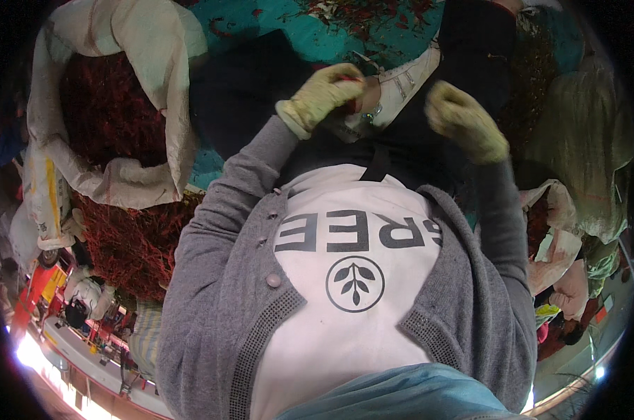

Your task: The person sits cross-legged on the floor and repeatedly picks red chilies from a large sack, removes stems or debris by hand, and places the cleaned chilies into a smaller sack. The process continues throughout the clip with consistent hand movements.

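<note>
My left hand, in a pale yellow glove, is curled over the lap with a small red piece, seemingly a chili pepper, at its fingers. To the right, apart from it, my right hand wears a matching glove; its fingers are curled and blurred, and whether they hold anything is hidden. Between the hands lies a white shoe on a foot of the crossed legs. Beyond the shoe, red chili peppers with leafy bits are scattered on a teal ground sheet.
At the left stands an open white woven sack of dark red peppers, with a heap of red peppers beside it. More woven sacks stand at the right. Dark stems and leaves lie beside the right leg.
</note>
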### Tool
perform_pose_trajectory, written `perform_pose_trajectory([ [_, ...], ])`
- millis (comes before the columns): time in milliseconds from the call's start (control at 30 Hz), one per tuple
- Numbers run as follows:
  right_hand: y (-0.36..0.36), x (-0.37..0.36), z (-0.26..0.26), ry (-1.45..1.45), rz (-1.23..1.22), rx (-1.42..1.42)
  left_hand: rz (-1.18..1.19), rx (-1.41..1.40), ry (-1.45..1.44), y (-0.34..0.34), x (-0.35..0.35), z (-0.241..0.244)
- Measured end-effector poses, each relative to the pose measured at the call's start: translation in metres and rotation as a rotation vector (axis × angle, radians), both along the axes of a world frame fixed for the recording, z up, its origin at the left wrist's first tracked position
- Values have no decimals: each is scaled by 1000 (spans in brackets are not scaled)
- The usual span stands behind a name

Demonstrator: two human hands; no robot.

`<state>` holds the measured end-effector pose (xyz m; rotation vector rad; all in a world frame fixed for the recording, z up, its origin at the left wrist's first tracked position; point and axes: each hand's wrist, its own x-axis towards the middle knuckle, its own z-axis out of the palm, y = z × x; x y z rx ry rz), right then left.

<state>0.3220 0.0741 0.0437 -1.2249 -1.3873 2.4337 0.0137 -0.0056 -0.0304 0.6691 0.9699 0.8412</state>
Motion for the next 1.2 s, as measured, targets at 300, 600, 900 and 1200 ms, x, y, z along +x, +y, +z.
perform_pose_trajectory([
  [300, 50, 50, 15, -683, 243, 716, -266, 18, 867, 65, 18, -48],
  [600, 56, -103, -184, -651, 649, 1221, -552, 335, 1349, 71, 39, -105],
  [900, 68, -109, -158, -512, 435, 945, -319, 72, 1130, 72, 22, -95],
  [1200, 20, -102, -102, 138, -331, 143, 183, -33, -113, 20, -13, -70],
])
